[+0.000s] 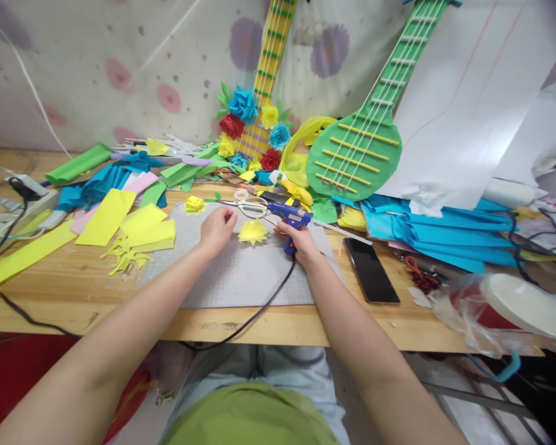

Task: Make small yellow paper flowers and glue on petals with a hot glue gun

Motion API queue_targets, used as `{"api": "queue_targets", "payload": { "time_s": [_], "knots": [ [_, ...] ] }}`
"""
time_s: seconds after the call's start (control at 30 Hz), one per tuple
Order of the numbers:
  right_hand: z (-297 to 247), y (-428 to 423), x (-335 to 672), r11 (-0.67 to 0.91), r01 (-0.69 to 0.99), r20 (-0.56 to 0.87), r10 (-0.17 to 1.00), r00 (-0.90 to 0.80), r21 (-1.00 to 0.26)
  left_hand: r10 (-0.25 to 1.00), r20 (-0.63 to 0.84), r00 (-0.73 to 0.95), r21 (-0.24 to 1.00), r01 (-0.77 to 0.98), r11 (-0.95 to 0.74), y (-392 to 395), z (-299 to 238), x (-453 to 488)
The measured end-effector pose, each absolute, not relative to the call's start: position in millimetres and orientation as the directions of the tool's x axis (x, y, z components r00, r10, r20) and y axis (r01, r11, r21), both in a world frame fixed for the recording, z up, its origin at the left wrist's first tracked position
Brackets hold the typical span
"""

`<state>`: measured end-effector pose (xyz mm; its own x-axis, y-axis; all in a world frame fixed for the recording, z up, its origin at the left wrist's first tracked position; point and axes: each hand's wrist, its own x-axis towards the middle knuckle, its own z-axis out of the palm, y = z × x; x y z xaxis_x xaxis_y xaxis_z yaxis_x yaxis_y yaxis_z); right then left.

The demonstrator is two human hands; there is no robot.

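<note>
My right hand [302, 243] is wrapped round a blue hot glue gun [290, 214], its nozzle pointing left and its black cord running down toward the table's front edge. A white glue stick [340, 231] sticks out of its back. My left hand [217, 232] is closed in a pinch; whatever is between the fingers is hidden. Between the hands is a pale yellow paper flower [252, 232], over the grey cutting mat [245, 284]. Scissors with light handles [252, 208] lie just beyond it. A smaller yellow flower [194, 204] rests at the mat's far left.
Yellow crepe paper pieces [106, 217] and blue crepe paper [109, 182] lie left. At the back lean a yellow paper lute [269, 68] with flowers and a green one [359, 154]. A phone [371, 271], folded blue paper [440, 232] and a bagged tub [514, 303] are right.
</note>
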<state>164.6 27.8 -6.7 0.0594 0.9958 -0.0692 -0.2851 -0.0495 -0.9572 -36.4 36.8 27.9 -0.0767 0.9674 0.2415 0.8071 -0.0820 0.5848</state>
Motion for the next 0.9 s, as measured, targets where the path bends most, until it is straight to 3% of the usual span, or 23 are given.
{"api": "queue_targets", "payload": {
  "time_s": [0.17,0.27,0.37,0.6,0.9],
  "knots": [
    [-12,35,174,0.054,-0.121,0.038,0.991,0.129,-0.991,0.962,0.241,-0.126,0.604,0.795,-0.047,34,24,-42],
    [-14,38,178,0.094,-0.077,0.079,0.979,0.187,-0.993,0.907,0.395,-0.146,0.597,0.791,-0.133,32,14,-41],
    [-14,38,180,0.064,-0.001,0.062,0.968,0.245,-0.998,0.874,0.481,-0.064,0.596,0.755,-0.273,30,2,-35],
    [-21,42,179,-0.139,0.269,-0.008,0.900,0.435,-0.953,0.947,0.321,0.013,0.653,0.721,-0.231,37,-11,-17],
    [-24,43,180,-0.140,0.310,0.007,0.904,0.428,-0.941,0.973,0.232,0.005,0.716,0.676,-0.174,33,-9,-17]
  ]
}}
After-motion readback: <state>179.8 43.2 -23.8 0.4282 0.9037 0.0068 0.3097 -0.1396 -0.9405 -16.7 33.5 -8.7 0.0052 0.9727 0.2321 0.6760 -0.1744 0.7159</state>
